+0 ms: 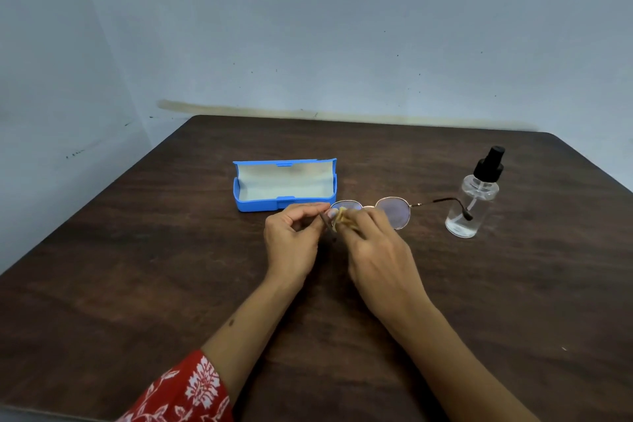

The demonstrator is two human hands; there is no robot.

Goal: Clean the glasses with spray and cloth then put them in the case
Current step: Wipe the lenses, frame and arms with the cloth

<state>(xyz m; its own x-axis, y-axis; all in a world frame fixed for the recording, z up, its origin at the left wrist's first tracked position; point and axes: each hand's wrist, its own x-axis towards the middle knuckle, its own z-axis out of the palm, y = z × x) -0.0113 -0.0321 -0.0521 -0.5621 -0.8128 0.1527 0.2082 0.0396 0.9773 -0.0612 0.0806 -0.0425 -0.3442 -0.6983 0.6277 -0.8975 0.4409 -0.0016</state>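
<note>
Head view: left hand (291,240) grip pinches the thin gold-rimmed round-lens glasses (394,211) at their left hinge. Right hand (373,250) grip curls round a small yellow cloth (343,217), pressed on the left lens. Glasses sit above the dark wooden tabletop (137,267), just before the open blue plastic case (284,187); clear spray bottle with black pump (474,195) stands right.
</note>
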